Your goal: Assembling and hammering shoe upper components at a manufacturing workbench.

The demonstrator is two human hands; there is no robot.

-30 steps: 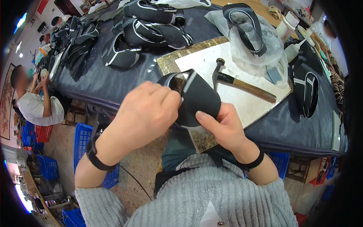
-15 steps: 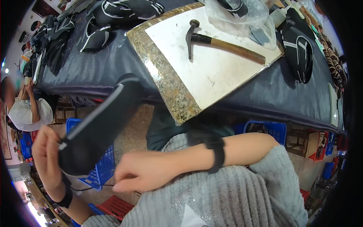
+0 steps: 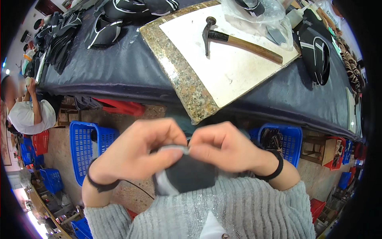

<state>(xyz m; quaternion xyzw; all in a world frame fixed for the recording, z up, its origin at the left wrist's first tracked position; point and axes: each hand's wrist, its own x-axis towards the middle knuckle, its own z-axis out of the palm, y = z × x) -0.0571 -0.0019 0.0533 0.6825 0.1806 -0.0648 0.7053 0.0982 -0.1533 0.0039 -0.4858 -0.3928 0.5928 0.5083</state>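
Note:
Both hands are in front of my chest, fingers pinched together at the edge of a black shoe upper [image 3: 191, 173] with light grey trim. My left hand [image 3: 139, 147] grips its upper edge from the left. My right hand [image 3: 227, 149] pinches the same edge from the right, its fingertips almost touching the left ones. The upper hangs below the fingers against my grey sweater, slightly blurred, and part of it is behind the left hand. Beyond the hands, a wooden-handled hammer [image 3: 242, 47] lies on a white sheet [image 3: 191, 47] over a granite slab [image 3: 191, 93].
More black uppers [image 3: 105, 32] lie on the dark-covered table [image 3: 127, 67], and another upper [image 3: 314, 55] sits right of the slab. A clear plastic bag [image 3: 264, 20] lies at the slab's far side. Blue baskets [image 3: 81, 147] flank me below. A person in white [image 3: 30, 115] sits at far left.
The upper has swung from the left to in front of my chest. My left hand has moved right with it, and my right hand has come up to pinch its edge.

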